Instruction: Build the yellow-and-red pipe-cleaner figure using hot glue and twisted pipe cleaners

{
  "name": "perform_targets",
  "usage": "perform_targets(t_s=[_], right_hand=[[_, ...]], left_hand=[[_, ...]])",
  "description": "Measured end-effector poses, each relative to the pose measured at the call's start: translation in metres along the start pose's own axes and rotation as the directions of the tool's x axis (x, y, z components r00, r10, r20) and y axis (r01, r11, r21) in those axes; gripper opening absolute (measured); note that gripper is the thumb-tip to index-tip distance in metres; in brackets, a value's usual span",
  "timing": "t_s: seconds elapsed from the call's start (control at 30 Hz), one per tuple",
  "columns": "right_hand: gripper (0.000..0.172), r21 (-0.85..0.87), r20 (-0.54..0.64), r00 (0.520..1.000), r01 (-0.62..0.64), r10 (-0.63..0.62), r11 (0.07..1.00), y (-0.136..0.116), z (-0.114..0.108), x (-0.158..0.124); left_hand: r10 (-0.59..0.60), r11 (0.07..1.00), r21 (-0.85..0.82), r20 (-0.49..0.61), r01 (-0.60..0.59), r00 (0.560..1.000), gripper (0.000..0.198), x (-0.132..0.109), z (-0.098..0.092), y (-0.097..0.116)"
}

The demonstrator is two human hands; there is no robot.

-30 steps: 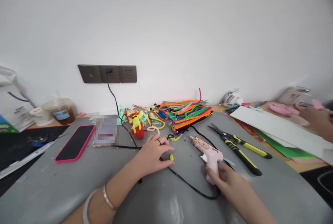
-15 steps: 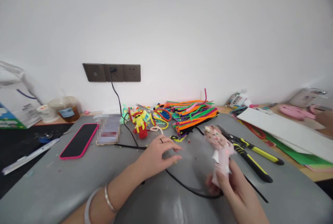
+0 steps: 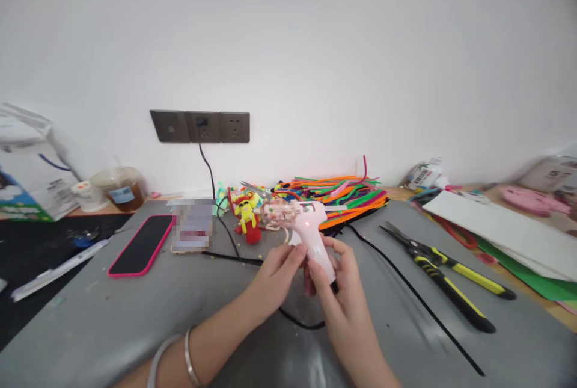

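A pale pink hot glue gun [image 3: 312, 228] is held above the middle of the table, its glue-crusted nozzle pointing left and a small red light glowing on its side. My right hand [image 3: 346, 292] wraps round the handle from the right. My left hand [image 3: 278, 277] is closed against the handle's front side, thumb on the gun; some of its fingers are hidden behind it. Just beyond the nozzle stands a small yellow and red figure [image 3: 246, 213]. A bundle of coloured pipe cleaners [image 3: 356, 195] lies behind the gun.
Yellow-black pliers [image 3: 439, 267] lie to the right, beside a black cord [image 3: 419, 298]. At left are a pink-cased phone [image 3: 143, 246] and a partly blurred rectangular item [image 3: 193, 225]. White boards [image 3: 491, 231] are stacked far right. A drink cup [image 3: 121, 189] stands by the wall.
My right hand has brought the glue gun left and turned its nozzle leftward. My left hand, previously apart with fingers spread, has come to the gun and closed on its handle.
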State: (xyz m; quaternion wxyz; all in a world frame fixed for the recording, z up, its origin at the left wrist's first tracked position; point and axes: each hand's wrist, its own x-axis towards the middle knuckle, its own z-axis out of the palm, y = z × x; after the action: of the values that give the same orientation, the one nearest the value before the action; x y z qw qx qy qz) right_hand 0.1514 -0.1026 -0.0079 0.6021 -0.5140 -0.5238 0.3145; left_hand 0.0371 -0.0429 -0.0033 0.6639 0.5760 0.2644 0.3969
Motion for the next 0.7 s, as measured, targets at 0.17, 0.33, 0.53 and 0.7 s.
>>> perform_targets(t_s=[0.17, 0.33, 0.53, 0.7], right_hand=[[0.031, 0.003, -0.039, 0.999, 0.002, -0.002, 1.0, 0.003, -0.001, -0.001], [0.033, 0.019, -0.074, 0.997, -0.016, 0.018, 1.0, 0.005, 0.0, -0.004], [0.036, -0.011, -0.044, 0.998, -0.042, 0.042, 0.999, 0.007, -0.003, -0.009], [0.034, 0.01, -0.055, 0.998, -0.04, 0.04, 0.999, 0.002, -0.001, -0.008]], left_hand=[[0.139, 0.976, 0.186, -0.131, -0.113, 0.982, 0.045, 0.005, -0.006, 0.009], [0.124, 0.975, 0.193, -0.085, -0.106, 0.989, 0.046, 0.005, -0.009, 0.006], [0.103, 0.98, 0.179, -0.073, -0.088, 0.992, 0.049, 0.006, -0.009, 0.009], [0.092, 0.983, 0.167, -0.077, -0.078, 0.993, 0.051, 0.006, -0.01, 0.016]])
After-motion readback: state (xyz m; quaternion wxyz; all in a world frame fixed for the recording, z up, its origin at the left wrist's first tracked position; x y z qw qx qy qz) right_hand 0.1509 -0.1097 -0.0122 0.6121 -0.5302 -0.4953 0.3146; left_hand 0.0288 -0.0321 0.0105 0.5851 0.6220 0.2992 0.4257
